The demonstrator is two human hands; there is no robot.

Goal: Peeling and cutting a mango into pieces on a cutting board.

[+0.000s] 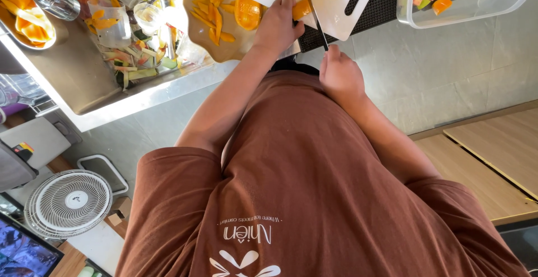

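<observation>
Hands at work: left hand presses orange fruit piece onto white cutting board; right hand grips knife, blade just beside fruit. Slicing step, I'd say; next cut needs fingertips kept clear. Wooden plate w/ slices left of hands.

Both bare forearms reach forward from short brown sleeves, elbows bent and held out from the body. The left hand lies palm down, fingers curled under at the tips and knuckles raised, pressing downward. The right hand sits nearer the body, closed in a fist-like grip with the thumb on top, its wrist straight in line with the forearm.
</observation>
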